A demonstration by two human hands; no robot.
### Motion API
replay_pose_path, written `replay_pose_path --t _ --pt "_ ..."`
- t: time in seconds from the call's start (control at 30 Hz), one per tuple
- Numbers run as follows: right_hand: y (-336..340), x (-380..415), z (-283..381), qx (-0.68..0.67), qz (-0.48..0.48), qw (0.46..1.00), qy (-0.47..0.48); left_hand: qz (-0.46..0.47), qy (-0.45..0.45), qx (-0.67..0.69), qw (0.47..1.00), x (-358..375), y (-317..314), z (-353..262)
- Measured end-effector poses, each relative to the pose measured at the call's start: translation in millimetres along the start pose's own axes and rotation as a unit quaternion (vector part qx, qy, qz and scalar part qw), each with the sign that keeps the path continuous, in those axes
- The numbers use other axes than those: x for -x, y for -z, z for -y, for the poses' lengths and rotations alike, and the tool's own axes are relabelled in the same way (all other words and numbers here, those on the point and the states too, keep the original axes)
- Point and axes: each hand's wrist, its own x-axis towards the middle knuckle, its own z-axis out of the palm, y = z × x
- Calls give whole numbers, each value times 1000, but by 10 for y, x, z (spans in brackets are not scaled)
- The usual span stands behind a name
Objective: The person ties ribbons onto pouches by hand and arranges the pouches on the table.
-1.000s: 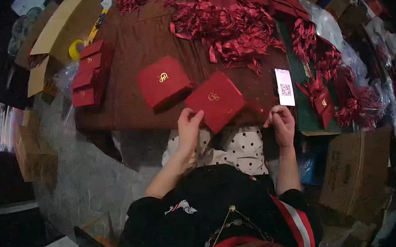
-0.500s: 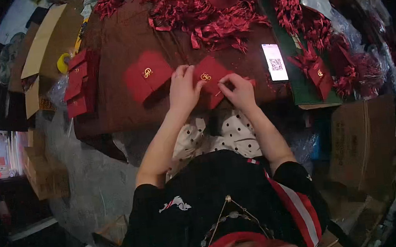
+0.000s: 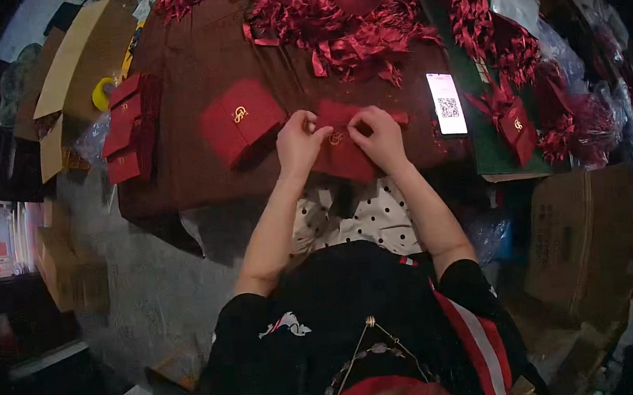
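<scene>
Person's L hand (image 3: 301,144) & R hand (image 3: 379,139) both have thumb & fingertips close tog., can't tell w/ what hold, the red gold-logo box (image 3: 347,161) lying btwn & just bodyward of the 2 grips, approx. equally near each, long axis unclear.

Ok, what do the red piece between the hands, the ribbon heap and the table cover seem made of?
The red piece: likely matte card, its face flat and dull; gold emblem, perhaps foil. The ribbon heap: likely satin, given its sheen and loose curls. The table cover: apparently dull cloth, judging by soft creases and drooping corner.
</scene>
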Motion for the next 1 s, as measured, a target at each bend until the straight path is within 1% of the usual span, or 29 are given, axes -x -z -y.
replay_pose_path --t 0.07,0.13,0.2,0.27,0.33,0.4,0.47,0.53,0.67,0.73,0.77,0.83,0.87,0.93,0.97,1.0 --pt "-22 -64 73 -44 15 999 16 -13 25 9 1000 87 -43 93" --pt "-77 -82 154 -58 10 998 32 -107 -25 78 991 175 -118 194" --pt "-114 -105 230 -59 22 998 28 -121 -15 57 991 246 -113 185" --pt "-154 -111 231 -65 23 997 42 -129 -27 92 987 267 -152 267" --pt "-165 -98 243 -71 38 996 42 -133 -15 83 987 303 -198 294" --pt "-171 -89 252 -65 41 996 49 -166 -75 105 978 325 -223 291" --pt "-182 -85 274 -58 41 996 60 -156 -91 90 979 350 -233 306" --pt "-175 -78 303 -58 45 995 63 -170 -102 116 973 381 -276 313" --pt "-166 -70 305 -37 69 994 70 -148 -120 59 980 454 -266 290" --pt "-141 -70 315 -37 75 992 91 -151 -155 48 975 483 -283 309" --pt "-129 -74 323 -39 78 993 80 -147 -153 37 977 500 -285 306" --pt "-125 -72 302 -110 106 988 11 -136 -141 59 979 520 -283 300" --pt "-118 -61 290 -126 103 987 9 -135 -143 71 978 530 -276 276" --pt "-129 -24 268 -176 117 976 -57 -132 -147 67 978 550 -247 236" --pt "-124 -38 248 -145 108 983 -10 -138 -154 68 976 550 -256 233" --pt "-127 -24 241 -157 110 981 -28 -135 -158 65 976 550 -261 240"
